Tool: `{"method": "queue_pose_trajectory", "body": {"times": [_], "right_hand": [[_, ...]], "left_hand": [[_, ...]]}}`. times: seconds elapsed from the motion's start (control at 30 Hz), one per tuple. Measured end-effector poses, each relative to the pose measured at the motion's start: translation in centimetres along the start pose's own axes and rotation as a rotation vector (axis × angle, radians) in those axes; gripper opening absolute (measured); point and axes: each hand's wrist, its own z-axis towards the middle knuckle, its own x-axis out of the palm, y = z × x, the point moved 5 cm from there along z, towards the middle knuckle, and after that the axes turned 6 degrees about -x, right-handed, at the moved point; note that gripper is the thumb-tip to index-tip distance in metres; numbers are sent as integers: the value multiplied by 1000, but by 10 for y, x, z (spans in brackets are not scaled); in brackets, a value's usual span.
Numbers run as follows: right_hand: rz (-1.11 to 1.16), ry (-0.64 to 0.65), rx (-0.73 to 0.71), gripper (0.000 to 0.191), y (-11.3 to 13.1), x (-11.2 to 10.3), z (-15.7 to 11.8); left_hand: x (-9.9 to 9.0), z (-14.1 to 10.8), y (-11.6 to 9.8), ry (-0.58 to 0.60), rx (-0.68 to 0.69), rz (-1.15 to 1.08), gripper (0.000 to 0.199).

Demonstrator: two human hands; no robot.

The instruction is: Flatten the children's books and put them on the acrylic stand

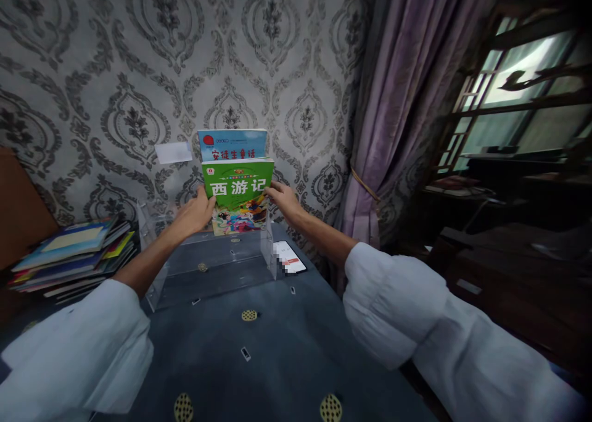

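A green picture book (238, 190) with white Chinese characters stands upright between my hands, its cover facing me. My left hand (198, 211) grips its left edge, while my right hand (283, 198) pinches the right edge. Directly behind it, a blue book (234, 143) with red characters shows only its upper part. Both books are at the clear acrylic stand (269, 249), whose side panels and tiers rest on the table. Whether the green book's lower edge touches a tier I cannot tell.
On the left lies a stack of books and magazines (76, 255). A phone (290, 256) with a lit screen lies right of the stand. The dark patterned tablecloth (277, 342) covers the table. A purple curtain (393, 113) hangs at the right, and a patterned wall (139, 89) rises behind.
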Motion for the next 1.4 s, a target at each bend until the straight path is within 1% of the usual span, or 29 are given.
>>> {"method": "queue_pose_trajectory", "body": {"times": [0.23,0.47,0.7,0.83,0.93,1.0,1.1,1.17,1.2,1.27,1.3,1.37,1.4], "right_hand": [[36,10,59,30,-10,4,1],[49,-10,73,27,-21,3,3],[79,-33,90,30,-24,1,-3],[91,-44,127,36,-26,1,-17],[104,-56,144,45,-28,1,-44],[114,-55,133,49,-29,4,-73],[47,-43,41,52,-28,10,-126],[-6,25,38,47,-27,18,-165],[-20,84,46,46,-27,24,-183],[-24,194,63,43,-23,37,-215],[-23,244,69,42,-20,44,-227],[-21,333,91,40,-12,57,-246],[-15,375,100,40,-9,65,-252]], "left_hand": [[0,-3,0,6,24,-25,48],[2,-4,4,1,42,-50,50],[5,-6,8,-21,65,-73,52],[13,-15,18,-41,115,-133,57],[20,-33,30,-87,216,-236,58],[25,-52,43,-116,284,-276,56],[29,-83,70,-173,358,-239,48],[27,-100,96,-240,369,-148,43],[24,-105,111,-278,355,-87,41],[18,-108,145,-303,266,47,40],[14,-105,164,-298,173,111,40],[7,-98,205,-244,-92,237,44],[4,-94,221,-228,-167,254,48]]}}
